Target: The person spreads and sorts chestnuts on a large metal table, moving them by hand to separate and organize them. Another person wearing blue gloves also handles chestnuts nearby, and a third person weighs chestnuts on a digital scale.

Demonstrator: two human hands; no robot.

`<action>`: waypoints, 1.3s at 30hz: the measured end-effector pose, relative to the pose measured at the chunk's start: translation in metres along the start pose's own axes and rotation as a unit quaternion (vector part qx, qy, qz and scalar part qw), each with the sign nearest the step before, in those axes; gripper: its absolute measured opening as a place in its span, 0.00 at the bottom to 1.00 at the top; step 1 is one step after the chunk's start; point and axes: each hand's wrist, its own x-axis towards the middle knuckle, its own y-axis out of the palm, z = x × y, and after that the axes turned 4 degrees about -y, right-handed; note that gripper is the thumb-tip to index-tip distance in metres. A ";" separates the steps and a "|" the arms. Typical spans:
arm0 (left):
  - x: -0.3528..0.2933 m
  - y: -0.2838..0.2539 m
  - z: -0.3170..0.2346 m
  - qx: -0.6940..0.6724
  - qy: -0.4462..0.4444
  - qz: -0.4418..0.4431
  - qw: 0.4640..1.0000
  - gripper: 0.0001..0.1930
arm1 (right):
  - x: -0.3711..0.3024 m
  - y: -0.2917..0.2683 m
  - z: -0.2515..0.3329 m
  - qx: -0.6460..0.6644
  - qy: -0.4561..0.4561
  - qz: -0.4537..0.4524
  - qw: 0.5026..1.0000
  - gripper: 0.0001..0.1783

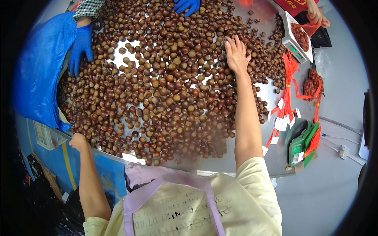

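Lilac straps (215, 210) are worn; chestnuts (170, 78) are seemingly being spread by the right hand (237, 57), fingers (238, 43) splayed, visibly empty; left hand (80, 142) curled, hold unclear. Sweeping seems needed next.

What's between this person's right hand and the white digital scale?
In the head view, loose brown chestnuts fill most of the stretch between the right hand and the white digital scale.

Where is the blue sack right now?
In the head view, the blue sack lies at the left beside the chestnuts, with a co-worker's blue-gloved hand by its opening and the person's left hand near its lower corner.
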 end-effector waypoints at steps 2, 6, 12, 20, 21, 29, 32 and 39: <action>0.008 0.005 0.003 -0.013 0.001 -0.003 1.000 0.24 | -0.007 0.000 -0.002 -0.044 -0.023 0.014 0.999 0.29; 0.012 0.009 0.005 -0.025 0.000 -0.017 1.000 0.24 | -0.032 0.004 -0.010 -0.081 -0.072 0.025 0.994 0.31; 0.013 0.011 -0.001 -0.003 -0.012 -0.012 1.000 0.26 | -0.081 -0.003 -0.007 -0.053 -0.066 0.059 0.995 0.33; 0.027 0.012 -0.001 0.007 -0.031 0.015 0.999 0.34 | -0.140 -0.002 -0.007 -0.070 -0.062 0.010 0.996 0.31; 0.036 0.015 0.003 0.004 -0.038 0.015 0.999 0.35 | -0.146 0.003 -0.004 -0.069 -0.057 -0.001 0.996 0.32; 0.020 0.013 -0.010 -0.031 -0.051 -0.012 0.998 0.33 | -0.199 0.015 0.031 -0.026 -0.020 -0.068 0.997 0.30; 0.007 0.009 -0.015 -0.043 -0.046 -0.006 0.998 0.33 | -0.214 0.014 0.041 -0.051 -0.035 -0.073 0.995 0.29; 0.036 0.016 -0.010 -0.015 -0.065 0.003 0.998 0.32 | -0.252 -0.024 0.039 0.085 -0.001 -0.075 0.994 0.24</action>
